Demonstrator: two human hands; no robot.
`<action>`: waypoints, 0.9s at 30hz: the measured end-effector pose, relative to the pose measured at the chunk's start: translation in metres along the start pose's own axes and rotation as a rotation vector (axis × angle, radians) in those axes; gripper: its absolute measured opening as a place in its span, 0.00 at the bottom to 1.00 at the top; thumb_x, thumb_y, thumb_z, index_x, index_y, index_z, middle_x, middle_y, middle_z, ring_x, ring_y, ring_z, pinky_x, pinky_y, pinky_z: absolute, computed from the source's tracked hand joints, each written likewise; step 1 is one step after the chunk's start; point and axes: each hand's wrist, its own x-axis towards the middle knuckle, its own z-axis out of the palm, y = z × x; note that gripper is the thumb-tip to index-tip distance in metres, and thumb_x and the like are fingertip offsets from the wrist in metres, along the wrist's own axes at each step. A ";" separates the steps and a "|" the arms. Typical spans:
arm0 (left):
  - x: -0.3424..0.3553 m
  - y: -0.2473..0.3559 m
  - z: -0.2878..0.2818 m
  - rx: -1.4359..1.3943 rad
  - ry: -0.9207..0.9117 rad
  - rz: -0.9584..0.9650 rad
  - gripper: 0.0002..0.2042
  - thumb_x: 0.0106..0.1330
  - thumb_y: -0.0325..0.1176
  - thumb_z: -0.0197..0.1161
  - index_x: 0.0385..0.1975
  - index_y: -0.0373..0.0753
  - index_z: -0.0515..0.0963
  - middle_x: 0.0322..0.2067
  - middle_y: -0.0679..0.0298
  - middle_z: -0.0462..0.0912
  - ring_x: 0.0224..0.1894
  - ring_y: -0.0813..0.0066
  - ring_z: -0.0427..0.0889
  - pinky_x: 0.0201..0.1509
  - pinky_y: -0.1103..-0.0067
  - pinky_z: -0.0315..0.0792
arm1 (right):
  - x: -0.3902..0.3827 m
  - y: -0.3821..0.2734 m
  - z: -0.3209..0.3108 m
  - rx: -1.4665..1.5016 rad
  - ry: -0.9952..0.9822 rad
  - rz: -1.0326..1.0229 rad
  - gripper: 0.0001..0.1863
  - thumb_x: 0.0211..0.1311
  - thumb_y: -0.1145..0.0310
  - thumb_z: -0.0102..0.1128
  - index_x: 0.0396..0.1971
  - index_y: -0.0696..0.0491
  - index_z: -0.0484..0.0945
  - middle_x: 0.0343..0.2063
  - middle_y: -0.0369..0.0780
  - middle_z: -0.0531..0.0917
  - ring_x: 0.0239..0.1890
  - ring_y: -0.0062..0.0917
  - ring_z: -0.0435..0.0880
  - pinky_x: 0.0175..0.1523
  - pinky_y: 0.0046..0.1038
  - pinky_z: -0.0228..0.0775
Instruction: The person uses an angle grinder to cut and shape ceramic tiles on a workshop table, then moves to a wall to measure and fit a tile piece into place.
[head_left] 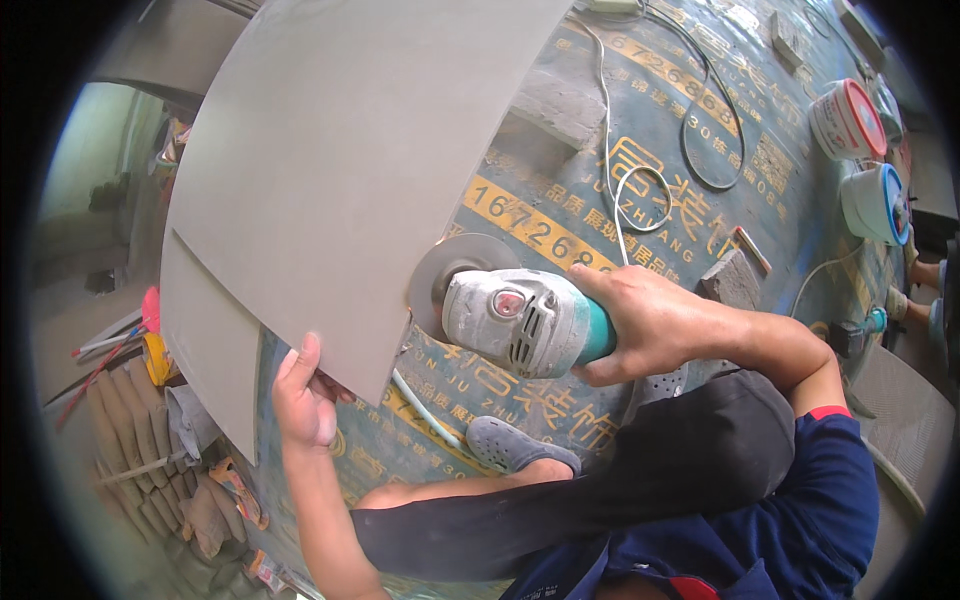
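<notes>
A large grey tile (pixel 340 180) stretches from the upper edge down to a narrow corner in front of me. My left hand (pixel 308 398) grips that near end, thumb on top and fingers partly hidden beneath. Wrapped around the green body of an angle grinder (pixel 512 318) is my right hand (pixel 650 318). The grinder's round cutting disc (pixel 428 283) meets the tile's right edge, just above the near corner; a faint orange glow shows at its rim. Whether the disc spins cannot be told from one picture.
Another tile (pixel 205 345) lies under the first at left. Printed green sheeting (pixel 560 210) covers the floor, with a looped white cord (pixel 640 200) and a grey block (pixel 730 280). Buckets (pixel 872 200) and another person's feet (pixel 900 305) are at right. Brown bags (pixel 140 430) lie lower left.
</notes>
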 end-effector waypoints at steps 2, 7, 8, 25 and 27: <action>-0.001 0.001 0.001 -0.002 -0.011 0.002 0.18 0.71 0.46 0.55 0.37 0.33 0.75 0.24 0.60 0.82 0.20 0.76 0.77 0.20 0.81 0.66 | -0.002 0.004 -0.004 0.015 0.038 0.004 0.28 0.40 0.61 0.69 0.39 0.62 0.70 0.27 0.54 0.81 0.34 0.49 0.82 0.42 0.42 0.74; -0.002 0.000 -0.001 -0.008 0.002 -0.005 0.18 0.71 0.46 0.55 0.37 0.33 0.75 0.25 0.60 0.82 0.21 0.76 0.78 0.20 0.81 0.66 | -0.003 0.013 -0.022 0.084 0.130 0.042 0.30 0.40 0.61 0.69 0.44 0.63 0.72 0.31 0.53 0.82 0.36 0.44 0.84 0.45 0.38 0.75; -0.002 0.000 -0.002 -0.004 0.004 -0.002 0.18 0.71 0.46 0.55 0.37 0.33 0.75 0.25 0.60 0.82 0.21 0.76 0.78 0.20 0.81 0.66 | -0.004 0.011 -0.027 0.118 0.124 0.112 0.31 0.40 0.61 0.69 0.45 0.63 0.73 0.32 0.52 0.83 0.37 0.41 0.85 0.47 0.36 0.75; -0.003 0.003 0.004 -0.020 0.051 -0.016 0.16 0.71 0.44 0.55 0.38 0.34 0.73 0.24 0.61 0.81 0.20 0.76 0.77 0.19 0.81 0.65 | -0.004 0.011 -0.028 0.024 0.091 0.051 0.32 0.39 0.62 0.71 0.46 0.62 0.73 0.31 0.51 0.83 0.36 0.42 0.84 0.44 0.37 0.74; -0.004 0.003 0.004 -0.020 0.038 -0.024 0.16 0.71 0.45 0.55 0.37 0.34 0.73 0.24 0.61 0.81 0.20 0.76 0.77 0.19 0.81 0.65 | -0.003 0.015 -0.035 0.087 0.111 0.083 0.31 0.39 0.63 0.71 0.46 0.61 0.73 0.32 0.49 0.83 0.37 0.39 0.85 0.46 0.36 0.74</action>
